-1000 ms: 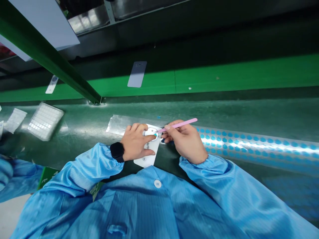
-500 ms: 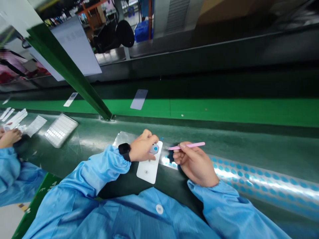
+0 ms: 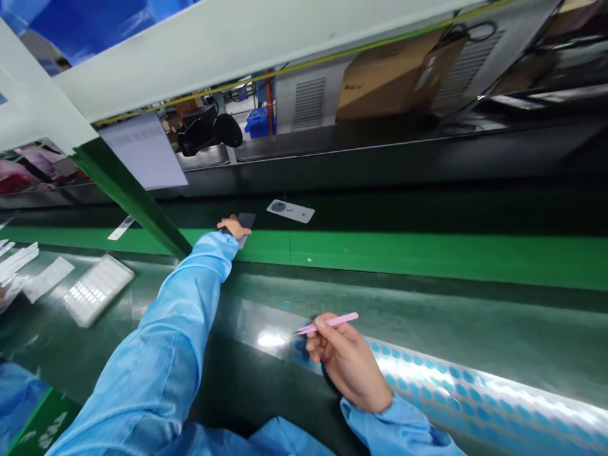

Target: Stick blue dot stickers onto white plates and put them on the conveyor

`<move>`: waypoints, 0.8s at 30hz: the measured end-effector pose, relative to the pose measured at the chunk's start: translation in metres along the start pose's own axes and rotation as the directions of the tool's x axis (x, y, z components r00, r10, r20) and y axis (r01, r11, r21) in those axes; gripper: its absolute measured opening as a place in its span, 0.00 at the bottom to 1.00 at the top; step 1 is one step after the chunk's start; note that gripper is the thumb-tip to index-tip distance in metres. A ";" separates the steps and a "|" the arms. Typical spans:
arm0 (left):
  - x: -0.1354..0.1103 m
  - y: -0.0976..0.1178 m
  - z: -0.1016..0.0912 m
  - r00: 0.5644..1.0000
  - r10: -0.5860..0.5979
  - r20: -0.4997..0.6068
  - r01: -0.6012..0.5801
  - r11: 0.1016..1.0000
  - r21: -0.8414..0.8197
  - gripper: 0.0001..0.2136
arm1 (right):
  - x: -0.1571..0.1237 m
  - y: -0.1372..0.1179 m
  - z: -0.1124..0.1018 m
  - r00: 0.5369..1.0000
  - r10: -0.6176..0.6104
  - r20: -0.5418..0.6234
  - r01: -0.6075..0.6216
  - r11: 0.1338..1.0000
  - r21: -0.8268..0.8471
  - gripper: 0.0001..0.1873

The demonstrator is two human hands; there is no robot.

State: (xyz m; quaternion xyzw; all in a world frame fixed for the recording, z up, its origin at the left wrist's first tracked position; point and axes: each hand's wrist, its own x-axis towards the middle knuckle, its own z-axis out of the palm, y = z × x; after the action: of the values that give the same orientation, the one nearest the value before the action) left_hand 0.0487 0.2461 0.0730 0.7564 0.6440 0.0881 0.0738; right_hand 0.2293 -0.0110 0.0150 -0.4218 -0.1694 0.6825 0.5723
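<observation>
My left hand (image 3: 234, 227) is stretched out to the far side of the bench, its fingers closed at a pale grey rectangular card (image 3: 246, 221) on the green ledge. The hand covers part of that card. Nearer to me, my right hand (image 3: 349, 361) pinches pink tweezers (image 3: 336, 320), their tips pointing left. Beneath the tips and this hand runs a clear film strip (image 3: 427, 379) with rows of blue round stickers; its left end is bare. A white card (image 3: 299, 213) with a grey circle lies on the dark surface beyond the ledge.
A green post (image 3: 137, 199) rises left of my outstretched arm. On the left are a clear tray (image 3: 99, 288), plastic bags (image 3: 47, 278) and another card (image 3: 121, 228) on the ledge. A co-worker's blue sleeve (image 3: 19, 402) shows at lower left.
My left hand has moved from the white card on the bench to the grey card on the ledge. The bench card is gone; a white card now lies beyond the ledge. The view has tilted up.
</observation>
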 end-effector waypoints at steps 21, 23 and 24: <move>-0.143 -0.004 -0.019 0.989 0.110 0.097 -0.092 0.979 -0.180 0.18 | 0.002 -0.003 0.000 0.999 0.031 -0.011 -0.031 0.999 -0.034 0.24; -0.180 -0.004 -0.011 0.960 0.222 0.168 -0.218 0.975 -0.042 0.19 | 0.002 -0.003 0.000 0.999 0.037 -0.021 -0.038 0.999 -0.026 0.24; -0.196 -0.004 -0.010 0.943 0.259 0.209 -0.261 0.965 -0.020 0.20 | 0.002 -0.003 0.000 0.999 0.037 -0.026 -0.037 0.999 -0.022 0.24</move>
State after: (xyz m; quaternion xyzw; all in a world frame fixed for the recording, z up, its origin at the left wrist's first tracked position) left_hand 0.0123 0.0535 0.0741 0.8400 0.5275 0.0144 0.1261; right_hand 0.2313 -0.0082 0.0166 -0.4402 -0.1618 0.6855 0.5569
